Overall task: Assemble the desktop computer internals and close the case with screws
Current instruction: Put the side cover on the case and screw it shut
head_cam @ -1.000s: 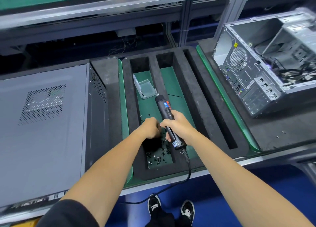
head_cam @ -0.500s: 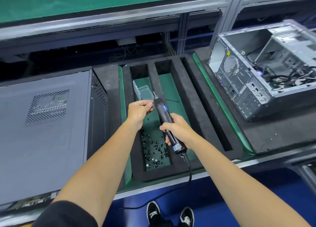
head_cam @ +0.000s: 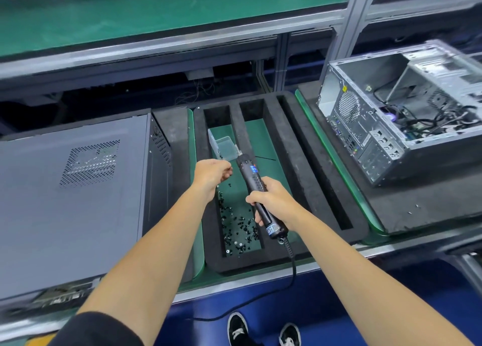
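Observation:
My right hand (head_cam: 272,202) grips a black corded electric screwdriver (head_cam: 251,174), its bit pointing away from me over the black foam tray (head_cam: 294,168). My left hand (head_cam: 210,173) hovers just left of the driver's tip with its fingers loosely curled; what it holds is hidden. Several small black screws (head_cam: 238,228) lie loose in the tray's left slot below both hands. A closed grey computer case (head_cam: 73,189) lies flat at the left. An open case (head_cam: 407,121) showing cables inside lies at the right.
A small clear plastic box (head_cam: 224,147) sits in the screw slot beyond the driver tip. The driver's cord (head_cam: 292,262) hangs over the bench's front edge. A metal frame with green shelves (head_cam: 156,14) runs along the back. My shoes show below.
My left hand rose from the screw pile to the driver's tip, then drew slightly left of it. The driver stayed in my right hand, and the view shifted a little.

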`<state>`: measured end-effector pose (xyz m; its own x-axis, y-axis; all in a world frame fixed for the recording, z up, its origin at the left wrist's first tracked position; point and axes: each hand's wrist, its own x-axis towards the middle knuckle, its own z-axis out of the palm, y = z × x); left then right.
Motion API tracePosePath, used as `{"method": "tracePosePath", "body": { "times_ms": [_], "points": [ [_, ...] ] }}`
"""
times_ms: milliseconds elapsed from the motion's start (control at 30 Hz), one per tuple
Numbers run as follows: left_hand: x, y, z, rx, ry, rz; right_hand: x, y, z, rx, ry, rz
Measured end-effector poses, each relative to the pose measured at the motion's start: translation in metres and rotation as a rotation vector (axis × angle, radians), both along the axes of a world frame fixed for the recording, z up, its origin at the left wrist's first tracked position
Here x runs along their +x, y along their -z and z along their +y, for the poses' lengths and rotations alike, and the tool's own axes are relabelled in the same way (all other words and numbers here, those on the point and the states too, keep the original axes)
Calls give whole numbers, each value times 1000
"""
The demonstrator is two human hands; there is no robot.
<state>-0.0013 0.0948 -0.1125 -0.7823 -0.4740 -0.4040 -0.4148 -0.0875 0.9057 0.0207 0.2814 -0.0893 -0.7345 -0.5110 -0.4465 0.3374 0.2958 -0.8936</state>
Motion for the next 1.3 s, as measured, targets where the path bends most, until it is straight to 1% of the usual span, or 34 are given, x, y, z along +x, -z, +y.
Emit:
{"method": "tracePosePath", "body": {
  "times_ms": [67, 200, 300, 433, 633, 833, 1033, 1167, 1300],
  "points": [
    [0, -3, -2, 31, -37, 20, 3, -3, 0, -11, -19, -4],
    [-6, -17, -5, 193, -145, 136, 9, -12, -2, -19, -79, 12],
    [-9, -29, -8, 282, -158, 200, 12, -21, -5, -21, -130, 40],
    [-7, -44, -16, 414, -154, 302, 13, -28, -8, -39, -143, 60],
    [-1, -57, -21, 370, -68, 289, 19, -34, -12, -50, -132, 83],
    [8, -64, -20, 422, -130, 316, 26, -37, -11, -40, -130, 98],
    [20, -72, -14, 345, -111, 337, 33, -43, -4, -47, -140, 117],
    [30, -80, -14, 299, -47, 347, 41, -49, 5, -53, -151, 136],
    [40, -89, -14, 277, -25, 378, 47, -55, 12, -68, -158, 158]
  ]
}}
